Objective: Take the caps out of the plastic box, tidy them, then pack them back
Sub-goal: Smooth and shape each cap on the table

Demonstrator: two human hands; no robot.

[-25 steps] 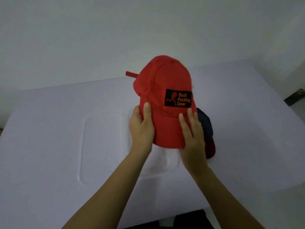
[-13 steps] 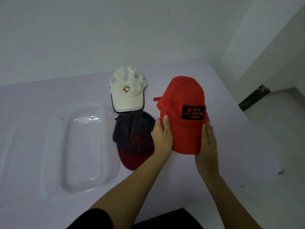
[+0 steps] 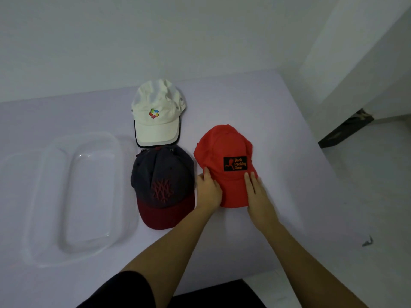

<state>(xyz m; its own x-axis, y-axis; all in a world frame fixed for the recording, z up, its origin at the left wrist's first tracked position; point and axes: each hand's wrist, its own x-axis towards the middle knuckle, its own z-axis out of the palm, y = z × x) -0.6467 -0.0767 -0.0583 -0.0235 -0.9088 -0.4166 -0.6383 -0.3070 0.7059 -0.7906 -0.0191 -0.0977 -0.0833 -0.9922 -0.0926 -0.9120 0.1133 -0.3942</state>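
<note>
Indoors, red cap (image 3: 222, 147) on lilac table (image 3: 278, 121)

Three caps (image 3: 162, 174) beside clear box (image 3: 89, 196)

Kinda dim and flat, soft even light with a cool purplish cast, so only a faint shadow sits under the red cap (image 3: 224, 147). The clear plastic box (image 3: 53, 196) shows a couple of small glints. Everything's a bit soft and noisy, and the wide lens bends the table (image 3: 289, 174) edges toward the corners.
</note>
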